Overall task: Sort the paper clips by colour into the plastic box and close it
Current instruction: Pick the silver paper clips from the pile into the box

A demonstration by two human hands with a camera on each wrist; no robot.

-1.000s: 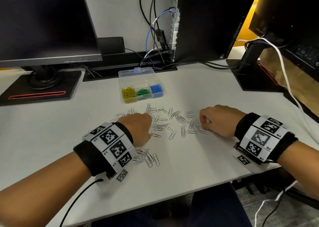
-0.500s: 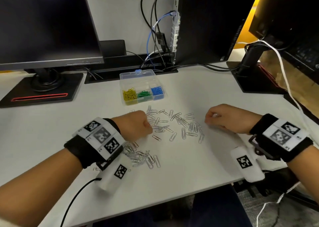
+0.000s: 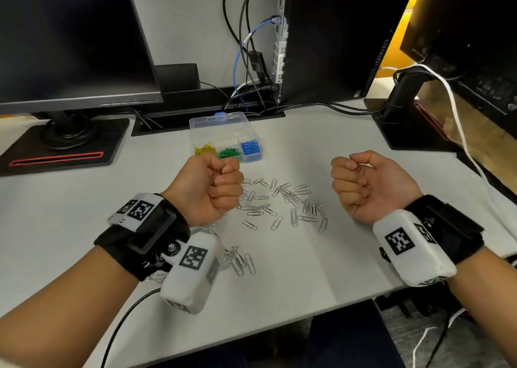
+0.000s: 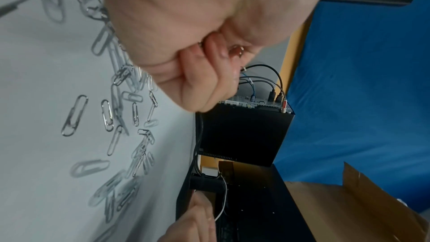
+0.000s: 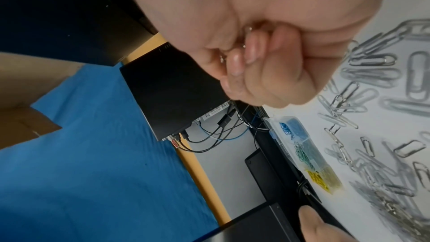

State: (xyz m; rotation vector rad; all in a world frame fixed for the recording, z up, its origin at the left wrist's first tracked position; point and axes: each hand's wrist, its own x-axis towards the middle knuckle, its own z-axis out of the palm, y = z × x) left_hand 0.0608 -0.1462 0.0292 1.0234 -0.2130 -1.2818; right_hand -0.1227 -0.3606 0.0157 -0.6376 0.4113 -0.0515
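Silver wire clips lie scattered on the smooth white desk. Left hand and right hand are both fisted around clips, raised above them. Behind sits the clear plastic box, lid up, holding yellow, green and blue clips.

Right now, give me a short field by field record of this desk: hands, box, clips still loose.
left hand: raised fist, fingers curled round silver clips; a bit of wire shows between them
right hand: raised fist, also gripping silver clips
plastic box: open, lid back, at the desk's far side
box contents: yellow clips left, green clips middle, blue clips right
loose silver clips: scattered on the desk between the hands, a smaller heap by the left wrist
lid: not yet closed
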